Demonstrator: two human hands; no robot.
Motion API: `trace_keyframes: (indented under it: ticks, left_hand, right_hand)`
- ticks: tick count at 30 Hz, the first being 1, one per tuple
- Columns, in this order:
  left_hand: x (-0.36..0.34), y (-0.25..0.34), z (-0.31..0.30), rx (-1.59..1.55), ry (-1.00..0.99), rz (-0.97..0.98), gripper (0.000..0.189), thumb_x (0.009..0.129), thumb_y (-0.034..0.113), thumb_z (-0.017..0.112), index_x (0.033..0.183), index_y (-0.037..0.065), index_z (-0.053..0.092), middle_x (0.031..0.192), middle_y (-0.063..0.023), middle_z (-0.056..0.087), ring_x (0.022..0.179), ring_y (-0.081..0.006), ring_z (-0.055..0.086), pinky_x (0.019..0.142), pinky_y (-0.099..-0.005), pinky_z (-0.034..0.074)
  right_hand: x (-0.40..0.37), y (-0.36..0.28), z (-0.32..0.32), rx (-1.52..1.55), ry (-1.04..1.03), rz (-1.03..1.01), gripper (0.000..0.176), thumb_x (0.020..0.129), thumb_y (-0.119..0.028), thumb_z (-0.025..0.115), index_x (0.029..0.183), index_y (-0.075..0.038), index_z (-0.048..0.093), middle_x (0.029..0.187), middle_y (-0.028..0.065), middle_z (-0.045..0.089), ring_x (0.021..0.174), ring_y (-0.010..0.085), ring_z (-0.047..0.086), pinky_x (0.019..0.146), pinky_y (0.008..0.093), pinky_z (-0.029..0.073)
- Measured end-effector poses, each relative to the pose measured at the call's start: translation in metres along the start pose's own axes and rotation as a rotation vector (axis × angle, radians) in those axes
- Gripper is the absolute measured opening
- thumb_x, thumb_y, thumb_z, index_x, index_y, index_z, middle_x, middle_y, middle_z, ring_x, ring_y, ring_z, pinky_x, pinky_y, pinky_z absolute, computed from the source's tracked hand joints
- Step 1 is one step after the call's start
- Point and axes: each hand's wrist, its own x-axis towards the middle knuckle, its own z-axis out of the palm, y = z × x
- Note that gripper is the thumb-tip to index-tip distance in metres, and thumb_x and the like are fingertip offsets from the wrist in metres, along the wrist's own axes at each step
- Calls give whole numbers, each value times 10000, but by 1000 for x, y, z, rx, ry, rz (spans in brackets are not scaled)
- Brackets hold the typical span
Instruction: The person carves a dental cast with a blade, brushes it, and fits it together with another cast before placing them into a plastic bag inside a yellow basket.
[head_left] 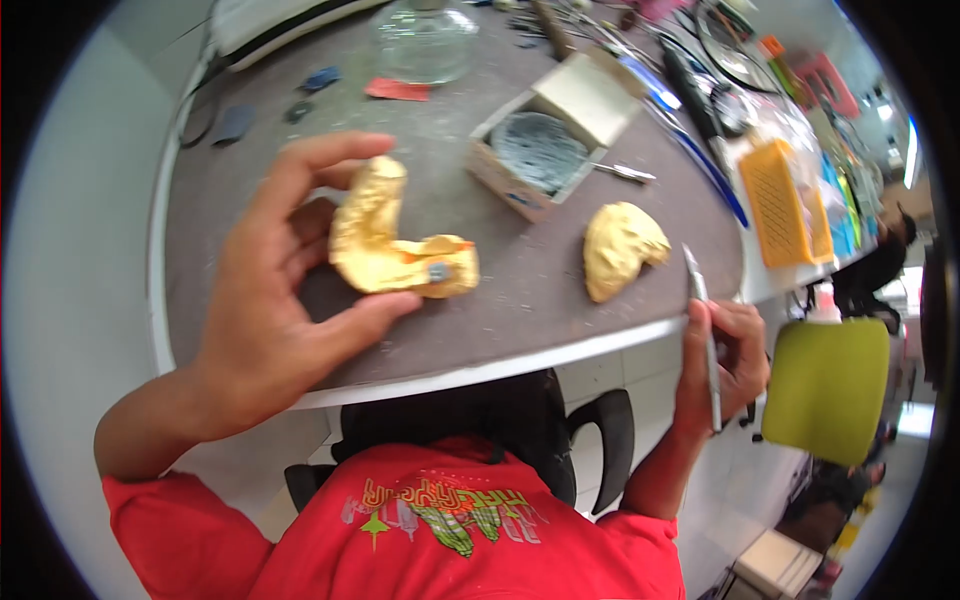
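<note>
My left hand (275,275) grips a yellow, curved dental cast (375,245) between thumb and fingers, above the left part of the table. A small grey metallic piece (438,271) sits near the cast's right end, with a red mark beside it. In my right hand (728,355) is a slim silver pointed tool (711,350), pinched like a pen with its tip pointing up and away from me. Between the two hands a second yellow cast (622,250) lies on the grey table (530,310), touched by neither hand.
An open box (515,205) with a dark grey round mass stands mid-table. Behind it are a glass jar (425,45) and a red scrap (397,90). A small metal piece (627,173), a blue pen-like tool (710,175) and a yellow basket (775,205) lie rightward. A green chair (830,385) stands beyond.
</note>
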Motion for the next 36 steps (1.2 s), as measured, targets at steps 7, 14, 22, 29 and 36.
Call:
trace_keyframes:
  ticks: [7, 14, 22, 29, 36]
  left_hand:
    - [-1, 4, 4, 66, 39, -24, 759, 735, -6, 736, 1394, 25, 361, 1314, -114, 429, 1226, -185, 478, 1096, -311, 384]
    - [-2, 4, 6, 142, 51, 60, 723, 739, 3, 743, 1369, 43, 390, 1308, -112, 446, 1229, -164, 469, 1082, -304, 365]
    - [-4, -1, -9, 386, -74, 185, 400, 772, 2, 715, 1150, 46, 591, 1321, -119, 385, 1205, -150, 475, 1033, -292, 391]
    - [-4, -2, -6, 344, -55, 159, 323, 784, 3, 700, 1091, 49, 610, 1338, -123, 382, 1176, -141, 496, 1030, -295, 412]
    - [-2, -2, -10, 377, -57, 204, 285, 755, -7, 739, 1021, 67, 669, 1332, -133, 433, 1164, -162, 497, 995, -294, 392]
  right_hand:
    - [-15, -9, -17, -102, -13, -12, 180, 749, 34, 756, 725, -17, 584, 643, 44, 597, 500, 57, 460, 440, 195, 314]
    - [-29, -11, -19, 202, 162, 134, 162, 831, 14, 695, 792, -13, 540, 652, 55, 581, 516, 60, 475, 455, 190, 340]
    - [-24, -6, 17, 366, 274, 331, 267, 923, -84, 637, 729, -62, 454, 562, 16, 474, 448, 51, 440, 412, 177, 321]
    - [-38, -11, 12, 580, 452, 557, 266, 924, -93, 585, 720, -76, 415, 594, 14, 439, 434, 52, 379, 385, 189, 284]
    - [-40, -24, -4, 412, 594, 344, 298, 981, -302, 547, 914, -16, 498, 740, 68, 487, 582, 109, 477, 488, 207, 386]
